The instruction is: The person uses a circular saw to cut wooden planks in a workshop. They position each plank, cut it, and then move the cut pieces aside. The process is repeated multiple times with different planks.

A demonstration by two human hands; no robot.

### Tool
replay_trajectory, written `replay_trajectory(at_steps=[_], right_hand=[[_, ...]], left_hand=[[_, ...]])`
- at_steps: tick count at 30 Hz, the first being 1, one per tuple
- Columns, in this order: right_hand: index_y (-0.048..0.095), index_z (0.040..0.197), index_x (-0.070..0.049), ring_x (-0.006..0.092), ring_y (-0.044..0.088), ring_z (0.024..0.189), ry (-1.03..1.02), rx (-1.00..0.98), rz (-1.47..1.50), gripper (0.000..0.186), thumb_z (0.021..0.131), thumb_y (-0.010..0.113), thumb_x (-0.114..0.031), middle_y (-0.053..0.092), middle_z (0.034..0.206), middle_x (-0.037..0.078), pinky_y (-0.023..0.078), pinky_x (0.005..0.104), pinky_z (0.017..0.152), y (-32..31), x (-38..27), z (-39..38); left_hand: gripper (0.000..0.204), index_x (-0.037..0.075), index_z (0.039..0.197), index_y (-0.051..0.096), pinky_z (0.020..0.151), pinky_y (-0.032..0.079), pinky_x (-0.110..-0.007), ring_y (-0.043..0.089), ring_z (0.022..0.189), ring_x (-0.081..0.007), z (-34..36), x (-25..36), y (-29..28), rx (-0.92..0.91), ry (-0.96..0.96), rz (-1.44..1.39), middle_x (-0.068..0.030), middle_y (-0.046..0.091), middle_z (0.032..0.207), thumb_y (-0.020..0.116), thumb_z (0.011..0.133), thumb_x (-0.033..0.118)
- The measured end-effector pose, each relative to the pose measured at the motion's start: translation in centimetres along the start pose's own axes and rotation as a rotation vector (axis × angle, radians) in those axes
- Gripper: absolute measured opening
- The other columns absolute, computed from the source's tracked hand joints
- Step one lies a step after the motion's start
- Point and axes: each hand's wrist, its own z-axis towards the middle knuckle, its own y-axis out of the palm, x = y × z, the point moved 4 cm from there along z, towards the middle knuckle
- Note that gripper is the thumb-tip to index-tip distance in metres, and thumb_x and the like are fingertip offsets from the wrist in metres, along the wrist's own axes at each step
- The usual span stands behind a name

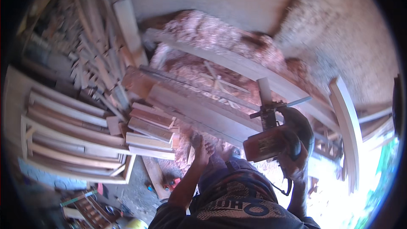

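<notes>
My right hand is closed round the rear handle of a corded power tool, which looks like a circular saw with a dark reddish motor and a rounded dark guard. A thin metal guide bar crosses its front. The tool is over the right end of a long, wide plank; whether it touches the wood I cannot tell. My left hand is beside my thigh, by the plank's near edge, fingers loosely apart with no object visible in them. It is somewhat blurred. A cord loops below my right hand.
Short cut boards are stacked left of the plank. Wooden frames lie farther left, with scrap wood piled behind. A long beam crosses ahead, before a sawdust heap. A pale board stands at right.
</notes>
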Motion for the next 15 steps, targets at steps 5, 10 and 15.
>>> replay_trajectory(at_steps=[5, 10, 15], right_hand=[[0.063, 0.128, 0.000, 0.0135, 0.064, 0.078, 0.273, 0.342, 0.072, 0.047, 0.082, 0.068, -0.008, 0.068, 0.091, 0.004, 0.052, 0.0309, 0.070, -8.7, 5.4, -10.0], [0.062, 0.133, -0.001, 0.0100, 0.062, 0.077, 0.397, 0.667, 0.238, 0.049, 0.085, 0.068, -0.006, 0.067, 0.091, 0.002, 0.051, 0.0285, 0.068, -11.4, 8.6, -19.9], [0.061, 0.134, 0.000, 0.0109, 0.066, 0.086, 0.359, 0.891, 0.447, 0.049, 0.087, 0.069, -0.010, 0.069, 0.107, 0.005, 0.053, 0.0279, 0.075, -10.7, 11.6, -29.5]], left_hand=[[0.100, -0.001, 0.149, 0.041, 0.112, 0.043, -0.055, 0.058, 0.122, -0.0347, 3.4, -2.7, 7.0, -0.028, -0.058, -0.020, -0.0206, 0.054, 0.139, 0.070, 0.086, 0.072], [0.074, 0.009, 0.135, 0.058, 0.102, 0.053, -0.052, 0.063, 0.118, -0.0292, 5.3, -2.9, 8.9, -0.052, 0.022, -0.076, -0.0119, 0.065, 0.126, 0.083, 0.084, 0.056], [0.074, 0.013, 0.134, 0.060, 0.092, 0.057, -0.044, 0.063, 0.115, -0.0254, 6.5, -2.8, 8.2, -0.104, -0.002, -0.053, -0.0091, 0.065, 0.127, 0.085, 0.081, 0.058]])
